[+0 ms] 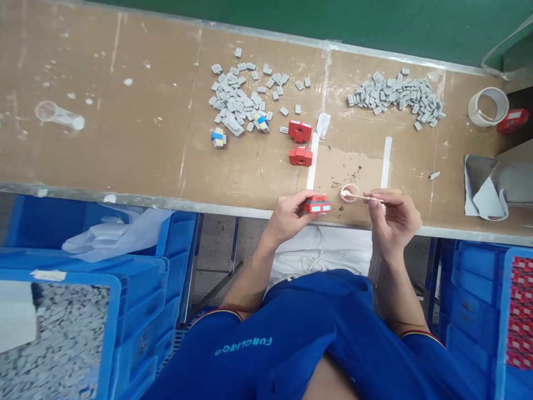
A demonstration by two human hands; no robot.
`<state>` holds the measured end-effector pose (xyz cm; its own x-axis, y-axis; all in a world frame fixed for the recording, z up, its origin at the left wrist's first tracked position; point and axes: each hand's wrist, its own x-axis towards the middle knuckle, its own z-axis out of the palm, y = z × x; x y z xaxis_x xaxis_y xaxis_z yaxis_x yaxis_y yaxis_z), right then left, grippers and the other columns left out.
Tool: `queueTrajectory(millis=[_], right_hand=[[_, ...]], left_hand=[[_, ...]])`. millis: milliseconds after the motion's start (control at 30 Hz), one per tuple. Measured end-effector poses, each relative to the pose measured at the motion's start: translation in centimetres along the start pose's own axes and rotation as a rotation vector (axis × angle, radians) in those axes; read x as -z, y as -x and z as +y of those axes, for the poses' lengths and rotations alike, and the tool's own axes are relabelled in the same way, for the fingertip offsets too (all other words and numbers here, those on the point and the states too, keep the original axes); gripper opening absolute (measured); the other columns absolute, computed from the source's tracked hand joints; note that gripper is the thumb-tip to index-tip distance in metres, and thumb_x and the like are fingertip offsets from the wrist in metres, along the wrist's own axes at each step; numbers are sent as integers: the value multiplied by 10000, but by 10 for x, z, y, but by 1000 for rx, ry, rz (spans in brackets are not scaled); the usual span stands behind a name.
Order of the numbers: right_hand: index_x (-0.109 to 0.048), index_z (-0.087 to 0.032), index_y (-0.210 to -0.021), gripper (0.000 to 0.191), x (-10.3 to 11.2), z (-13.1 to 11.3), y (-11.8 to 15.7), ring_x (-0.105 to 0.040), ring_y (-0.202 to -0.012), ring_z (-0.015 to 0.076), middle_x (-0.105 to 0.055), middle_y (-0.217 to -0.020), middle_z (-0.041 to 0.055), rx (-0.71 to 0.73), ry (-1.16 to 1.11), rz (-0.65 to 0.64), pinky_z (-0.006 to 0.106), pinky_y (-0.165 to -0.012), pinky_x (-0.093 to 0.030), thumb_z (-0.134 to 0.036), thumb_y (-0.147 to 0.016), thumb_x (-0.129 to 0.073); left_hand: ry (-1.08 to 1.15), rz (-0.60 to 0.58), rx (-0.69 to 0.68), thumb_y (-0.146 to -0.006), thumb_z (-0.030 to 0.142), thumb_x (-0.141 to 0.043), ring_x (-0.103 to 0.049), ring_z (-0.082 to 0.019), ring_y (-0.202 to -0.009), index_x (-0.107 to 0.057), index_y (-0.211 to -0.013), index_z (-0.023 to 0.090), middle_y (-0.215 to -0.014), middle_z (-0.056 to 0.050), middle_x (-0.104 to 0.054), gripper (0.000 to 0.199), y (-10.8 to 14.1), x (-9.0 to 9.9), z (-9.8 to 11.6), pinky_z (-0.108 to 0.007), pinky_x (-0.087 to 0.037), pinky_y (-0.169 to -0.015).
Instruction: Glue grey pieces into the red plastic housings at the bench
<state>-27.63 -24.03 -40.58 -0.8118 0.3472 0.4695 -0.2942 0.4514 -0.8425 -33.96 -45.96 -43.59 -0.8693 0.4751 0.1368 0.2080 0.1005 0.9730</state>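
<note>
Left hand [287, 215]: fingers [298, 199] curled around red block [317, 206].
Right hand [393, 216]: fingers [373, 201] pinching cotton swab [365, 196].
Risk: loose pinch drops swab.

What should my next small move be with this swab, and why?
Probably lift the swab from the cup across to the red block in your left hand: your right hand holds the swab, tip at the cup, and the block is close by.

A red plastic block [317, 205] with pale blue, white-edged labels on its face is pinched lengthwise, while a thin white cotton swab [361, 196] lies nearly level, its tip inside a small clear cup [348, 193].
</note>
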Motion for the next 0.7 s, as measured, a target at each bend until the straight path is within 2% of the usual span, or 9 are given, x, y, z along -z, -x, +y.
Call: queueTrajectory(millis=[67, 167, 233, 300, 367, 400, 533, 600, 700], right_hand=[[-709, -256, -965, 48, 4, 4, 1, -755, -875, 216, -767, -921, 43, 28, 96, -28, 370, -738, -604, -210, -971, -722], [-717, -256, -1058, 70, 9, 5, -4, -738, -927, 226, -767, -1006, 71, 71, 223, -164, 368, -750, -597, -263, -990, -700], [-674, -256, -1266, 283, 13, 6, -18, -729, -1014, 247, -752, -1161, 109, 91, 245, -284, 396, -805, -606, -370, -1007, -673], [-595, -252, -1410, 419, 17, 14, -46, -720, -1054, 252, -727, -1249, 126, 104, 257, -347, 411, -847, -602, -440, -1037, -595], [-635, -245, -1346, 348, 16, 30, -87, -713, -1000, 234, -734, -1185, 109, 116, 338, -349, 398, -847, -586, -404, -1060, -517], [-685, -237, -1239, 285, 14, 41, -110, -704, -959, 230, -736, -1121, 102, 126, 413, -358, 392, -842, -576, -366, -1052, -513], [-734, -201, -1027, 214, -2, 88, -189, -674, -948, 270, -713, -1117, 132, 99, 680, -547, 438, -907, -544, -201, -918, -550], [-738, -188, -993, 221, -6, 104, -209, -663, -989, 302, -711, -1111, 150, 90, 764, -612, 469, -947, -527, -172, -872, -554], [-738, -180, -1022, 257, -4, 113, -218, -653, -990, 309, -711, -1090, 160, 108, 799, -639, 469, -939, -526, -170, -866, -534]], left_hand=[[6, -2, 9, -896, 348, -820, -763, -154, -818, -763, -1168, 179, -992, -71, -835, 326, 0, 1, 0, -222, -579, -719], [22, -6, 23, -895, 343, -821, -764, -156, -832, -764, -1171, 177, -1006, -74, -831, 327, 1, 2, 0, -219, -579, -714], [40, -11, 32, -900, 340, -815, -764, -158, -834, -761, -1178, 173, -1014, -78, -828, 328, 1, 2, -1, -216, -578, -704], [58, -15, 32, -903, 348, -810, -765, -161, -836, -760, -1170, 172, -1015, -81, -826, 324, 1, 3, -2, -217, -581, -704], [67, -18, 27, -900, 362, -812, -764, -165, -839, -759, -1155, 173, -1018, -84, -826, 322, 1, 3, -3, -223, -586, -712], [70, -16, 23, -898, 369, -814, -762, -167, -839, -759, -1148, 174, -1017, -85, -825, 322, 1, 3, -4, -227, -588, -717], [57, -10, 15, -900, 374, -812, -746, -167, -808, -753, -1138, 178, -964, -71, -817, 314, 1, 3, -3, -240, -586, -728], [51, -12, 10, -910, 376, -801, -742, -166, -801, -750, -1134, 179, -956, -68, -813, 303, 1, 3, -2, -243, -584, -728], [50, -13, -4, -918, 372, -793, -745, -167, -815, -747, -1125, 184, -971, -68, -812, 283, 2, 4, 1, -246, -580, -736]])
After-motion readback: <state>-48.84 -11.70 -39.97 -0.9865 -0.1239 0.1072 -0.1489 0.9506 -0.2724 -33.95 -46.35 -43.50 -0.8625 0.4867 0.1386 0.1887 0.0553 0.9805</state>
